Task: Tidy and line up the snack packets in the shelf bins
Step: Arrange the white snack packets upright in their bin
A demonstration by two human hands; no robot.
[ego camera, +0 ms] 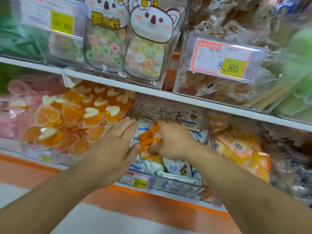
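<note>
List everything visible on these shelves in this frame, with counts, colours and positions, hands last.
Koala-topped clear pouches of ring gummies: two, pastel, upper shelf centre.
Brown snack packs in a clear bin: many, upper right.
Price tag reading 8.80: one, orange-yellow, on that bin.
Orange heart-shaped jelly cups: many, lower left bin.
White-and-blue snack packets: many, lower centre bin.
Orange packets: a few, count unclear, between both hands.
Yellow-orange bags: several, lower right bin.
Small yellow price tag: one, centre bin front.
Left hand: open, touching the orange packets.
Right hand: gripping them.
</note>
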